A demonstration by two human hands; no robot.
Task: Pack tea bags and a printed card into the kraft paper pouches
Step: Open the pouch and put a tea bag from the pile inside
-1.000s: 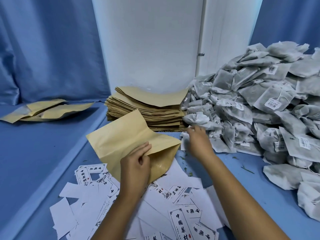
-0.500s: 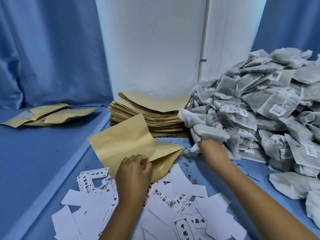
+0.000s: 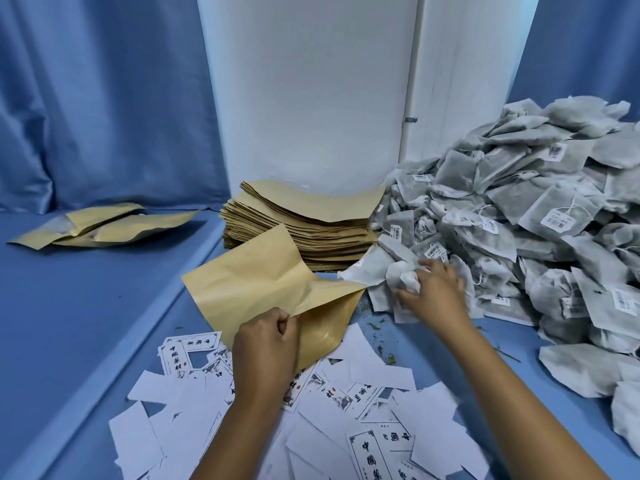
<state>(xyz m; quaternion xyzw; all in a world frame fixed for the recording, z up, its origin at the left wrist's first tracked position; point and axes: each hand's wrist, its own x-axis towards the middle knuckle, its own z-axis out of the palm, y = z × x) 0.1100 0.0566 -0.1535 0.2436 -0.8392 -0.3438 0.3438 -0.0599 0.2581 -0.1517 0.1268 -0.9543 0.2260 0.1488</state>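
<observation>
- Since a moment ago, the right hand (image 3: 434, 292) has drawn tea bags (image 3: 403, 277) off the heap (image 3: 519, 216), gripping them; the count is unclear.
- The left hand (image 3: 265, 344) pinches the pouch (image 3: 263, 289), its mouth facing right.

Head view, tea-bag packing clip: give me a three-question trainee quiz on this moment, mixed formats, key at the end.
1. True or false: the left hand pinches the open kraft pouch.
2. What does the right hand grip? A) a printed card B) tea bags C) nothing
3. Fill in: the stack of empty pouches stands to the ___ of the tea bag heap.

Key: 1 true; 2 B; 3 left
</observation>
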